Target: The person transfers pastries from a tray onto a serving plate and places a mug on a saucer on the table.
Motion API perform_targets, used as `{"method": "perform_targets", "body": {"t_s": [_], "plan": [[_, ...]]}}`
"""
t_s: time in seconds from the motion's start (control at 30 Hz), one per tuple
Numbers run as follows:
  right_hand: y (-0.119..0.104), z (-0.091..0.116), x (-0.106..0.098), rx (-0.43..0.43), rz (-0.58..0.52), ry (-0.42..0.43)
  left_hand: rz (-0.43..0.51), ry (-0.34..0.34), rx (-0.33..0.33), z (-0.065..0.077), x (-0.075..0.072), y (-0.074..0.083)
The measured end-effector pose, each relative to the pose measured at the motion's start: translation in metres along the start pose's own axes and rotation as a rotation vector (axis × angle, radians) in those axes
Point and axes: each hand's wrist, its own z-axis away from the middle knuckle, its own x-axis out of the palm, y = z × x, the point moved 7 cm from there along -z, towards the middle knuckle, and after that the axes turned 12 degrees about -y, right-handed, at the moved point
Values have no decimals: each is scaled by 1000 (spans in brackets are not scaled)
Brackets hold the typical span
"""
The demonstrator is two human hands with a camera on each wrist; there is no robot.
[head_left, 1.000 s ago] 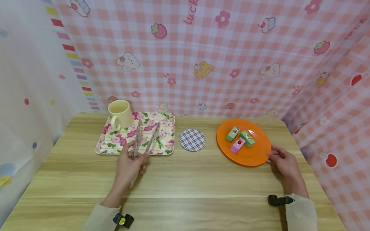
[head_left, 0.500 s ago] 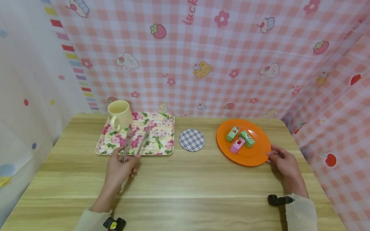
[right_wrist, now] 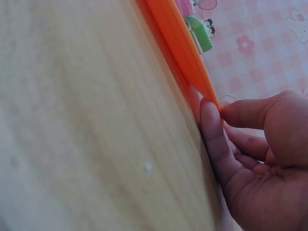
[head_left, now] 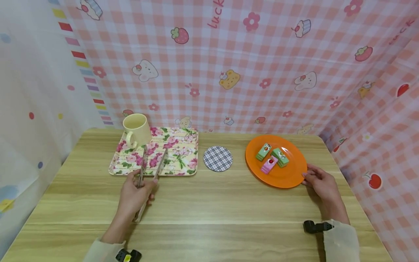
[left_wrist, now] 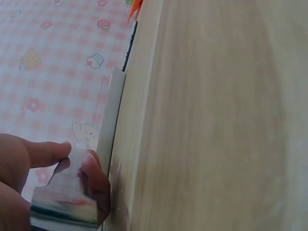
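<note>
Metal tongs [head_left: 141, 180] are gripped in my left hand [head_left: 135, 194], their two arms spread apart and their tips over the front part of the floral tray [head_left: 186, 169]. In the left wrist view the tongs' shiny end [left_wrist: 65, 204] shows between thumb and fingers. My right hand [head_left: 322, 183] pinches the right rim of an orange plate [head_left: 291, 178], thumb on top and fingers beneath, as the right wrist view also shows. On the plate lie two green cake-like pieces [head_left: 280, 157] and a pink one [head_left: 269, 165], each with a small decoration on top.
A pale yellow mug [head_left: 137, 131] stands on the tray's back left corner, handle toward the front. Between tray and plate lies a round plaid coaster [head_left: 218, 159]. A pink checked cloth [head_left: 209, 72] hangs behind the wooden table [head_left: 222, 211].
My left hand has drawn the tongs left and toward me, so their tips have slid back over the tray. My right hand and the plate have stayed in place.
</note>
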Motion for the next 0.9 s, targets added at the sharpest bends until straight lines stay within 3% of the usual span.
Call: {"method": "perform_targets", "body": {"t_s": [0.3,0.73,0.9], "plan": [[-1,-4,1,15,-12,5,-175,12,-6,0,-1,4],[1,-3,1,31,-14,21,-195,35,-8,2,-2,11],[0,0,0,42,40,9,-191,19,-1,3,-6,11]]}}
